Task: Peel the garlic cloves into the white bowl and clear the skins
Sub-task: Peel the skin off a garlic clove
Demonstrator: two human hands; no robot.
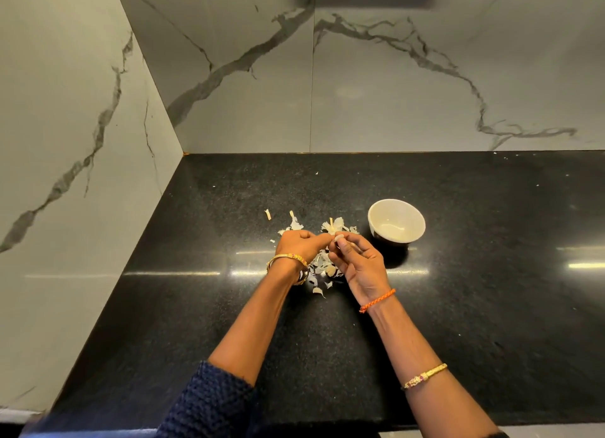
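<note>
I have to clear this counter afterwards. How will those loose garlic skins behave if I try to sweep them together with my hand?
The garlic skins look thin, curled and papery, so they are probably very light and may flutter or scatter when swept. They lie in many small flakes on the glossy black counter, so they should slide easily. Tiny bits may be missed.

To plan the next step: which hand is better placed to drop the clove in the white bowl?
Right. The right hand pinches the clove and is nearer the white bowl; the left hand is on the far side.
</note>
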